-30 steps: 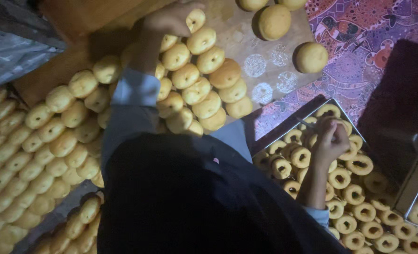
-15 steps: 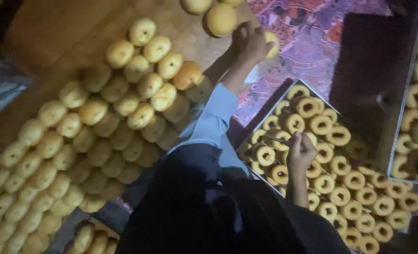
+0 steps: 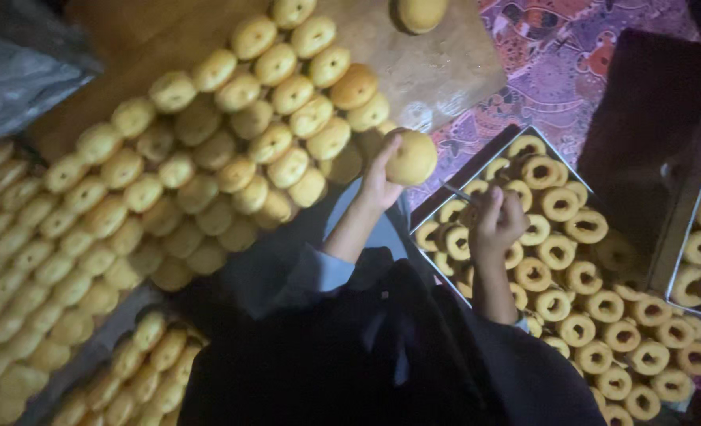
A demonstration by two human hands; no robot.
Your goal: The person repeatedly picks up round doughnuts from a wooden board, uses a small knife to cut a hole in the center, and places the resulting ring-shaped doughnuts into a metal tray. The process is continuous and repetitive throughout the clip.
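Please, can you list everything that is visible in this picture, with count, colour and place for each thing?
round buns: many, golden yellow, in rows on the left and centre
wooden board: one, brown, top centre
single bun: one, golden, on the board at the top edge
ring-shaped pastries: many, golden with dark centres, in the tray on the right
metal tray: one, silver, right of centre
patterned cloth: one, purple, upper right
left hand: holds one golden bun
right hand: closed on a thin tool, above the tray

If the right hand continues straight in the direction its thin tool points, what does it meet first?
Probably the round bun held in the left hand. The right hand aims its thin tool up-left toward it, though depth is unclear.
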